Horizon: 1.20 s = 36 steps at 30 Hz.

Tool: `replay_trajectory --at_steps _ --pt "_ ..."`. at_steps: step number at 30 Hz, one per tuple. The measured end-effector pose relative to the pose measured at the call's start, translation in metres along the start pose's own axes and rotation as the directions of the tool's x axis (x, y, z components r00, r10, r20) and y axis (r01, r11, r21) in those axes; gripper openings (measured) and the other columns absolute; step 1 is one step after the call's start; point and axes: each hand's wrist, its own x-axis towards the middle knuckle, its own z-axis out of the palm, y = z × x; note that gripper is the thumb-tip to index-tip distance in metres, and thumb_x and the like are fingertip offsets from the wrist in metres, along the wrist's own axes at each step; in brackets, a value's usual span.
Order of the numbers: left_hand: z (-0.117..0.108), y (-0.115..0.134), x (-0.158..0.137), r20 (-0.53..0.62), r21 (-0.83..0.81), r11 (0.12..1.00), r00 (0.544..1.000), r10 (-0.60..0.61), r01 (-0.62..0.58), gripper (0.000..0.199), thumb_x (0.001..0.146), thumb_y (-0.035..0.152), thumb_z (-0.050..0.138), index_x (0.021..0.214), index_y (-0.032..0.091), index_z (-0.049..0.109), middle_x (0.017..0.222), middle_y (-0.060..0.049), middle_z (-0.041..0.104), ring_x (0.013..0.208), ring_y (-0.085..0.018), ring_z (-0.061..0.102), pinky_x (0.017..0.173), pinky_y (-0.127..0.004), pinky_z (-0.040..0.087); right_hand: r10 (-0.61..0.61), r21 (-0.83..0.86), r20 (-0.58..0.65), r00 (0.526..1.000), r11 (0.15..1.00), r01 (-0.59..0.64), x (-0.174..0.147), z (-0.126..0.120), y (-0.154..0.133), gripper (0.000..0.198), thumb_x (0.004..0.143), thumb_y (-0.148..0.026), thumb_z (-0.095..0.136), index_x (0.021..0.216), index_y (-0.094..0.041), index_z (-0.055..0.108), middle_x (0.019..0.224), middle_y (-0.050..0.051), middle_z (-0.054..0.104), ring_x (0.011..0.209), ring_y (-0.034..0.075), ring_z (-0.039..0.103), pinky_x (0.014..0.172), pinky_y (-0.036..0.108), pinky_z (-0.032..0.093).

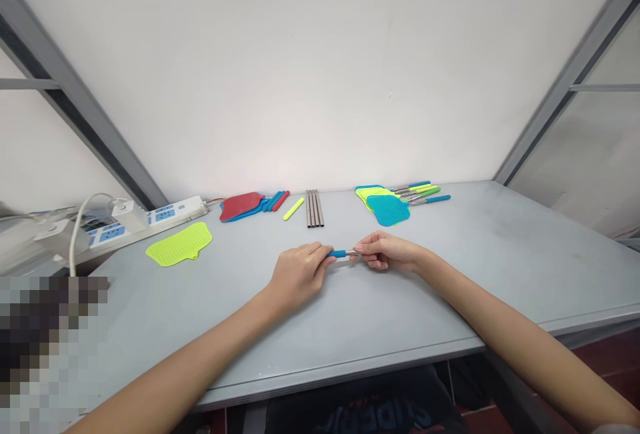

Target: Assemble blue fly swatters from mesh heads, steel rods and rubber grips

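Note:
Over the middle of the table, my left hand [299,273] is closed around a blue fly swatter handle [338,254]. A short metal rod [351,252] comes out of the handle's right end, and the fingertips of my right hand [384,250] pinch it. Most of the handle and the rod's far end are hidden by my fingers. Behind my hands stand out several bare metal tubes [315,210], lying side by side, and a loose yellow-green handle [294,209]. A yellow-green swatter head [181,245] lies flat to the left.
Fly swatters with blue and yellow-green heads [389,209] are piled at the back right. Red and blue swatter heads [242,206] and several loose handles [275,201] lie at the back left. A power strip [176,210] with plugs and cables borders the table's left side.

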Motion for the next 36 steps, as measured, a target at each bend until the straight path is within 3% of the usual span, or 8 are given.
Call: replay_trajectory --at_steps 10,16,19,22,25,30,33,36 --pt "-0.004 -0.007 0.009 0.097 -0.213 0.976 0.995 -0.028 0.048 0.031 0.089 0.033 0.027 0.093 0.023 0.057 0.083 0.001 0.062 0.078 -0.014 0.056 0.064 -0.025 0.039 0.023 -0.014 -0.036 0.999 1.000 -0.023 0.000 -0.001 0.002 0.028 0.077 -0.034 0.054 0.079 -0.008 0.064 0.051 -0.007 0.025 0.040 0.004 0.030 0.037 0.018 0.018" --pt "-0.006 -0.007 0.011 0.051 -0.385 0.912 0.990 -0.131 0.140 0.033 0.089 0.035 0.029 0.109 0.022 0.051 0.094 -0.001 0.062 0.082 -0.015 0.056 0.072 -0.026 0.041 0.039 -0.008 -0.054 0.998 0.999 -0.039 0.001 -0.002 0.001 0.027 0.077 -0.032 0.052 0.080 -0.008 0.063 0.048 -0.008 0.021 0.038 0.004 0.029 0.037 0.019 0.016" --pt "-0.009 -0.007 0.013 0.004 -0.503 0.847 0.981 -0.193 0.169 0.031 0.087 0.036 0.032 0.102 0.020 0.055 0.087 -0.002 0.061 0.077 -0.014 0.055 0.070 -0.026 0.042 0.042 -0.009 -0.063 0.997 0.999 -0.043 0.000 -0.002 -0.001 0.027 0.077 -0.031 0.052 0.079 -0.007 0.063 0.048 -0.008 0.020 0.038 0.004 0.027 0.037 0.019 0.015" --pt "-0.010 -0.009 0.016 0.036 -0.730 0.627 0.931 -0.362 0.273 0.031 0.084 0.041 0.037 0.096 0.019 0.056 0.079 -0.001 0.056 0.063 -0.011 0.053 0.055 -0.023 0.043 0.047 -0.011 -0.062 0.997 0.999 -0.048 -0.002 -0.002 -0.005 0.026 0.077 -0.031 0.052 0.078 -0.007 0.062 0.048 -0.008 0.021 0.038 0.004 0.027 0.037 0.019 0.015" --pt "-0.011 -0.013 0.020 0.180 -0.909 0.244 0.848 -0.498 0.337 0.034 0.078 0.046 0.044 0.091 0.017 0.055 0.074 0.000 0.051 0.053 -0.010 0.050 0.041 -0.020 0.039 0.050 -0.014 -0.053 0.997 0.999 -0.051 -0.004 -0.001 -0.008 0.026 0.078 -0.032 0.051 0.076 -0.008 0.061 0.049 -0.008 0.021 0.038 0.004 0.027 0.037 0.019 0.015" --pt "-0.016 -0.015 0.021 0.453 -0.891 -0.192 0.786 -0.419 0.412 0.037 0.077 0.047 0.044 0.081 0.013 0.057 0.066 0.000 0.049 0.048 -0.009 0.047 0.036 -0.019 0.035 0.047 -0.036 -0.008 0.999 0.998 -0.047 -0.005 0.000 -0.005 0.028 0.080 -0.035 0.050 0.075 -0.010 0.060 0.048 -0.009 0.019 0.038 0.004 0.026 0.038 0.019 0.016" --pt "-0.019 -0.013 0.019 0.592 -0.800 -0.318 0.757 -0.275 0.509 0.042 0.076 0.050 0.042 0.081 0.012 0.059 0.068 -0.002 0.050 0.048 -0.009 0.049 0.036 -0.018 0.032 0.025 -0.071 0.080 0.996 0.997 -0.019 -0.005 0.000 -0.003 0.029 0.081 -0.039 0.049 0.076 -0.011 0.058 0.046 -0.009 0.019 0.037 0.003 0.024 0.039 0.019 0.017" --pt "-0.021 -0.011 0.016 0.639 -0.756 -0.320 0.750 -0.172 0.571 0.043 0.076 0.050 0.043 0.083 0.011 0.059 0.074 -0.005 0.053 0.055 -0.011 0.053 0.038 -0.018 0.032 -0.030 -0.146 0.106 0.994 0.988 0.046 -0.006 -0.001 -0.003 0.031 0.080 -0.042 0.051 0.076 -0.012 0.058 0.045 -0.010 0.021 0.037 0.003 0.021 0.038 0.019 0.017"
